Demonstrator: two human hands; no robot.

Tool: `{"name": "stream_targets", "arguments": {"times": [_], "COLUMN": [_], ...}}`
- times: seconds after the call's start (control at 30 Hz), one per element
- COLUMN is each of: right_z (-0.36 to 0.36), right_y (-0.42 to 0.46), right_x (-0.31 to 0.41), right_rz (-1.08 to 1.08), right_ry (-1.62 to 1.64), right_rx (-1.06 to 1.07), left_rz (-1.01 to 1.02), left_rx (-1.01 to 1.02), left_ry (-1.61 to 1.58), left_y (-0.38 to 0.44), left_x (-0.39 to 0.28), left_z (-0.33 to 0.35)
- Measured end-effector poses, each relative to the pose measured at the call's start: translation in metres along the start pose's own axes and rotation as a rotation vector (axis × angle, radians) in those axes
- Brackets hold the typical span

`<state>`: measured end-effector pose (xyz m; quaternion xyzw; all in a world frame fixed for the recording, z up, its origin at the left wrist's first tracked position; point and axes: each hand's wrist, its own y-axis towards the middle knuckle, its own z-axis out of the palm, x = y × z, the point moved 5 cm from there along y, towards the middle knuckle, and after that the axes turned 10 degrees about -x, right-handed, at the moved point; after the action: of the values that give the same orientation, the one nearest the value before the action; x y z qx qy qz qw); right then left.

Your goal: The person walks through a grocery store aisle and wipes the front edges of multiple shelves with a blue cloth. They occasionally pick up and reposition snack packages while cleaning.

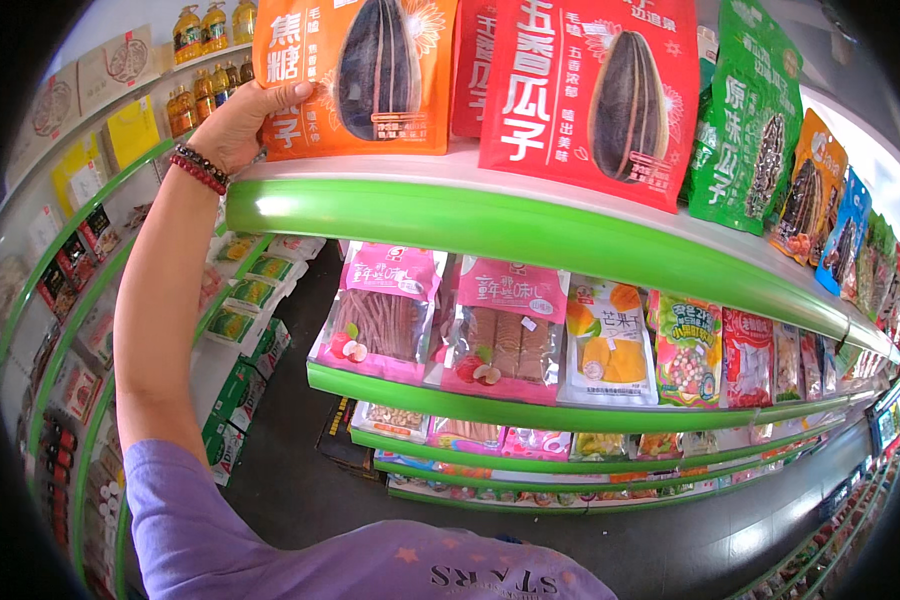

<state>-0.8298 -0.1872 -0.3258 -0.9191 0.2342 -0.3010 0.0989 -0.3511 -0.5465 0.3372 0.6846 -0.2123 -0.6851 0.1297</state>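
My left hand (240, 124) reaches up to the top shelf and grips the left edge of an orange bag of sunflower seeds (390, 90). The thumb lies across the bag's front; the other fingers are hidden behind it. This bag stands upright at the shelf's left end. To its right stands a red bag of sunflower seeds (562, 97), leaning over the shelf's front edge, with another red bag (474, 82) partly hidden behind. Farther right is a green bag of sunflower seeds (746, 127). My right hand is out of view.
A green-edged shelf (450, 217) runs across, curving right. Below are pink snack packs (390, 300), a dried mango pack (611, 345) and lower shelves. Left stands another rack, with oil bottles (187, 34) high up and green cartons (232, 405) low. Dark floor (285, 465) lies between.
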Motion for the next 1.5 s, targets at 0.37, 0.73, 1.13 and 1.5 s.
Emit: {"name": "stream_targets", "arguments": {"times": [0.37, 0.73, 1.13, 1.5], "right_z": [-0.147, -0.304, -0.164, -0.368], "right_y": [-0.015, -0.084, -0.178, -0.121], "right_x": [0.014, 0.330, 0.688, 0.710], "right_rz": [-0.043, -0.696, -1.545, -0.695], "right_ry": [0.629, 1.507, 1.166, -0.271], "right_rx": [-0.139, -0.576, -0.352, -0.544], "left_rz": [0.269, 0.430, 0.418, 0.399], "left_rx": [-0.510, -0.460, -0.003, -0.775], "left_ry": [-0.111, -0.586, -0.961, -0.834], "left_y": [-0.019, -0.121, -0.144, -0.209], "left_x": [-0.036, -0.028, 0.008, 0.090], "left_z": [-0.035, -0.017, -0.067, -0.264]}}
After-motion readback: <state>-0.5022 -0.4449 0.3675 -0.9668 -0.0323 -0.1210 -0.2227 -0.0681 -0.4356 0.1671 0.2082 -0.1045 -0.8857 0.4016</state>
